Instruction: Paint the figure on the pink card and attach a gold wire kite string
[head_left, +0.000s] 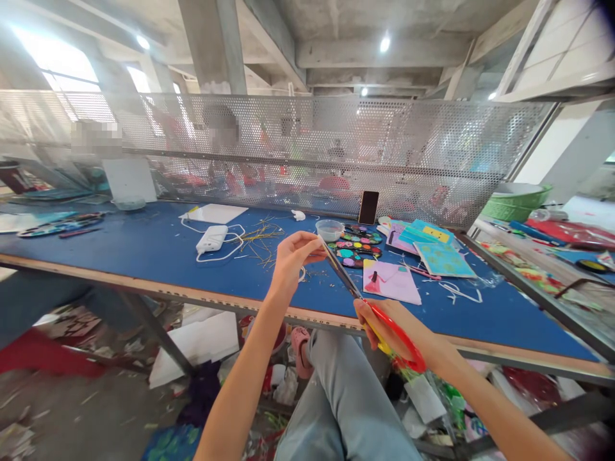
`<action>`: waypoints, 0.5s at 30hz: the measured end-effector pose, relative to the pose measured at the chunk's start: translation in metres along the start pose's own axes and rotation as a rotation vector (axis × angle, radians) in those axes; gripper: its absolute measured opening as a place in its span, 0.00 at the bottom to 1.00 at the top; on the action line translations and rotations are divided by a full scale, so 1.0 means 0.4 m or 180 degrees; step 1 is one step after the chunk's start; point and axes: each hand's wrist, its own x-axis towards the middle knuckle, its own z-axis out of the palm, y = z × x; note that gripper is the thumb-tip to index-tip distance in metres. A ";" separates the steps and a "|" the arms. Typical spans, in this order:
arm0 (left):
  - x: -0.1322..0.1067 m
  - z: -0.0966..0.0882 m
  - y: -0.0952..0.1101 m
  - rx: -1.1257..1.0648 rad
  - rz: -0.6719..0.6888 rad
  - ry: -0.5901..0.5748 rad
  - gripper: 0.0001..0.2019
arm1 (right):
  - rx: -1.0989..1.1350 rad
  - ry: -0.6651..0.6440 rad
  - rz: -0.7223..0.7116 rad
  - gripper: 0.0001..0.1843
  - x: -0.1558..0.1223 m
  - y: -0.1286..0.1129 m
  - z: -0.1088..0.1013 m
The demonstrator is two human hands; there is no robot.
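Observation:
Above the front of the blue table, my right hand is closed around a pair of scissors with red and yellow handles. The scissors' blades point up and left, close together, toward my left hand. My left hand is closed in a pinch, and a small white end shows at its fingertips by the blade tips. A white string curls just below that hand, seemingly the thing pinched. To the right of the blades lies a pink painted card with a figure in a red dress.
Behind my hands are paint palettes, a clear bowl and an upright phone. A white adapter with its cable and thin twigs lie left. Blue cards lie right. A perforated metal screen edges the back.

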 end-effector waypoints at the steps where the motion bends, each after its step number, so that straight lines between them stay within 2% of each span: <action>1: 0.000 -0.001 0.000 -0.0001 -0.0008 -0.0006 0.14 | -0.0002 0.0002 0.0015 0.37 0.000 -0.001 0.000; 9: -0.003 -0.007 0.001 0.0063 -0.0006 -0.0062 0.15 | 0.0221 -0.0029 0.0065 0.34 0.001 0.001 0.002; 15: 0.001 -0.008 -0.008 0.0207 0.0194 0.0083 0.11 | 0.0313 0.0030 0.0120 0.33 0.000 0.005 0.001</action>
